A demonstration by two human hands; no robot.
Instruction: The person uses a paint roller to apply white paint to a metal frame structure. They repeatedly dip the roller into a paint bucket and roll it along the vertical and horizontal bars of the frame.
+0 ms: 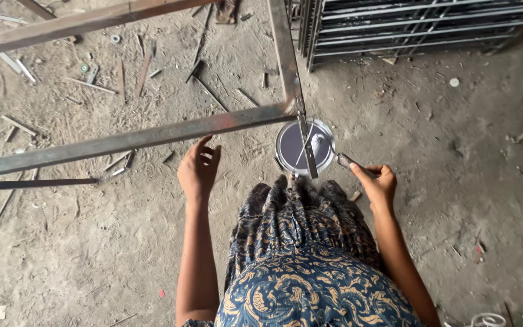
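The paint can [295, 145] stands open on the dirt floor [473, 181], directly below the corner joint of a rusty steel frame [152, 136] and just ahead of the person's patterned skirt [307, 242]. Its contents are a dull grey-violet, with a pale patch on the right side of the surface. A short leg of the frame drops from the joint across the can's opening.

The right hand [378, 183] is closed in a fist around the handle of a paintbrush [341, 158]. The handle runs up and to the left from the fist, and the brush end reaches over the can's right rim; whether the bristles touch the paint cannot be told. The hand itself sits just to the right of the can, apart from it.

The left hand [198, 166] is raised with fingers loosely spread and slightly curled, holding nothing. It lies just below the long horizontal bar of the frame, near it, and contact is not evident.

A second frame bar [286, 54] runs away from the joint toward the top of the view. Metal offcuts and scrap strips [122, 75] are scattered over the floor at upper left. A stack of dark metal grilles [419, 24] rests at upper right.
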